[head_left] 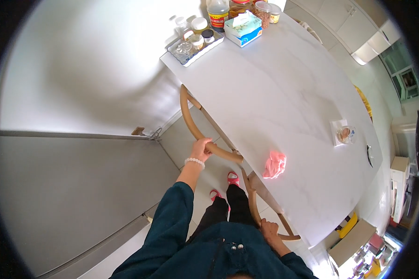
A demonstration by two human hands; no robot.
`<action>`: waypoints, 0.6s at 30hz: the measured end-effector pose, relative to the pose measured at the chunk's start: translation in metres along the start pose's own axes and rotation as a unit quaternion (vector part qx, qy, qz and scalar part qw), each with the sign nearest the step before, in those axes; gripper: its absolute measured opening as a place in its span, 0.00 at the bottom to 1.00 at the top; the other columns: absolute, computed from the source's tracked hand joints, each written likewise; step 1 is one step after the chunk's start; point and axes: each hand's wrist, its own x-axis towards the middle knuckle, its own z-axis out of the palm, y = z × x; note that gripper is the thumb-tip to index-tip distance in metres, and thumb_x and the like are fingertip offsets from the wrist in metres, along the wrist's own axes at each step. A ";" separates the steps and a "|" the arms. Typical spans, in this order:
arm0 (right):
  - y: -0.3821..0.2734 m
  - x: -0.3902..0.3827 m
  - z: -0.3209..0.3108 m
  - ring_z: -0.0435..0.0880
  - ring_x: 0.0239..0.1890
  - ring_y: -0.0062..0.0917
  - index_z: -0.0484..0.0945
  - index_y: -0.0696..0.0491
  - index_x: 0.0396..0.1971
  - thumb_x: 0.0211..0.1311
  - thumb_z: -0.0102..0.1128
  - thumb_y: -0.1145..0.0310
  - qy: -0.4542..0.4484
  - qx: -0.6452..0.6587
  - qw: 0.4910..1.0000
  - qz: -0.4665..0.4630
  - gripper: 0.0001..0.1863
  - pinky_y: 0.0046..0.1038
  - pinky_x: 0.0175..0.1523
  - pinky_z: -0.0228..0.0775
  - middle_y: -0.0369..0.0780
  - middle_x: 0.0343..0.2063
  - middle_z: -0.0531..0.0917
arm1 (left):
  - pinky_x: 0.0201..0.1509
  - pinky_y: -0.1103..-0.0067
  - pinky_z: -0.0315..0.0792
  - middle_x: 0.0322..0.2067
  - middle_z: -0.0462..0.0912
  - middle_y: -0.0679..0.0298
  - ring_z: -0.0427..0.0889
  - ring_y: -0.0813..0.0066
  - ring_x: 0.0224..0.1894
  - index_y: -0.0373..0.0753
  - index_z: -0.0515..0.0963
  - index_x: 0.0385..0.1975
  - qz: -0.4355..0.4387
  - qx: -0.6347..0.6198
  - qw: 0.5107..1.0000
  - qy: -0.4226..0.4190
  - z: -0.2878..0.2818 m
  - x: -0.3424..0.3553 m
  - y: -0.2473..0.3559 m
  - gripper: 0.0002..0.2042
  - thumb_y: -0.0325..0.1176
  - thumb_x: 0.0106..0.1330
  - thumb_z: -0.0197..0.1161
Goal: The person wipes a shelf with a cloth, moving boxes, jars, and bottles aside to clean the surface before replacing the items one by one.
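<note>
My left hand (pixel 201 149), a bead bracelet at its wrist, is closed around the curved wooden back rail of a chair (pixel 188 116) at the table's near edge. My right hand (pixel 270 231) is closed on the wooden back of a second chair (pixel 253 200), lower in the view beside the table. A crumpled pink cloth (pixel 275 163) lies on the white marbled table (pixel 298 88), to the right of the first chair.
A tray of jars (pixel 192 48), bottles (pixel 217 13) and tissue packs (pixel 242 30) stand at the far end. A glass (pixel 346 135) stands near the right edge. A white wall (pixel 79 74) and grey panel (pixel 74 200) fill the left. A cardboard box (pixel 354 244) sits lower right.
</note>
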 end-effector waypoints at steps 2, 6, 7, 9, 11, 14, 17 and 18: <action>0.004 0.005 0.003 0.82 0.27 0.39 0.72 0.54 0.31 0.49 0.58 0.63 -0.030 0.001 0.999 0.010 0.12 0.40 0.32 0.70 0.45 0.22 0.82 | 0.40 0.67 0.71 0.28 0.70 0.58 0.73 0.63 0.32 0.36 0.66 0.30 0.005 -0.052 0.999 -0.003 0.001 0.004 -0.007 0.09 0.23 0.51 0.59; 0.006 0.002 -0.011 0.82 0.30 0.40 0.71 0.55 0.33 0.47 0.63 0.60 -0.062 0.023 0.998 -0.009 0.18 0.40 0.33 0.72 0.47 0.25 0.82 | 0.37 0.68 0.70 0.27 0.69 0.58 0.73 0.62 0.31 0.36 0.65 0.27 0.028 -0.142 0.989 0.018 0.005 0.008 -0.017 0.09 0.20 0.48 0.56; 0.006 0.001 -0.013 0.82 0.31 0.40 0.70 0.56 0.34 0.46 0.64 0.59 -0.070 0.027 0.997 -0.004 0.20 0.41 0.34 0.72 0.47 0.26 0.82 | 0.37 0.68 0.70 0.27 0.69 0.58 0.73 0.62 0.31 0.36 0.65 0.27 0.027 -0.145 0.989 0.019 0.003 0.009 -0.017 0.09 0.20 0.48 0.56; 0.004 0.001 -0.016 0.82 0.32 0.41 0.69 0.56 0.35 0.46 0.64 0.58 -0.079 0.030 0.996 0.000 0.22 0.41 0.35 0.73 0.47 0.27 0.82 | 0.36 0.69 0.69 0.27 0.69 0.58 0.72 0.63 0.30 0.36 0.65 0.28 0.043 -0.163 0.985 0.016 -0.001 0.012 -0.017 0.10 0.20 0.46 0.56; 0.002 0.001 -0.019 0.82 0.32 0.41 0.68 0.56 0.36 0.46 0.64 0.57 -0.091 0.028 0.995 0.010 0.22 0.41 0.36 0.73 0.47 0.27 0.81 | 0.36 0.69 0.69 0.26 0.69 0.57 0.72 0.63 0.30 0.36 0.65 0.27 0.060 -0.156 0.986 0.026 -0.014 0.012 -0.010 0.09 0.21 0.46 0.56; 0.000 -0.001 -0.020 0.81 0.34 0.41 0.68 0.55 0.37 0.46 0.64 0.56 -0.081 0.036 0.996 0.012 0.23 0.42 0.36 0.73 0.47 0.28 0.81 | 0.36 0.70 0.69 0.25 0.71 0.57 0.72 0.64 0.29 0.36 0.66 0.25 0.080 -0.126 0.988 0.041 -0.037 0.011 0.008 0.08 0.22 0.45 0.56; -0.002 -0.002 -0.023 0.81 0.35 0.40 0.68 0.55 0.36 0.46 0.64 0.56 -0.079 0.036 0.996 0.017 0.23 0.42 0.36 0.73 0.47 0.29 0.81 | 0.36 0.70 0.69 0.24 0.72 0.57 0.73 0.64 0.29 0.36 0.67 0.23 0.092 -0.100 0.990 0.045 -0.067 0.003 0.028 0.07 0.23 0.45 0.56; -0.002 -0.002 -0.025 0.81 0.35 0.40 0.68 0.55 0.36 0.46 0.64 0.56 -0.080 0.036 0.996 0.017 0.23 0.42 0.36 0.73 0.47 0.29 0.81 | 0.36 0.71 0.70 0.23 0.72 0.57 0.73 0.64 0.29 0.37 0.67 0.22 0.103 -0.098 0.989 0.042 -0.078 0.000 0.034 0.06 0.23 0.44 0.57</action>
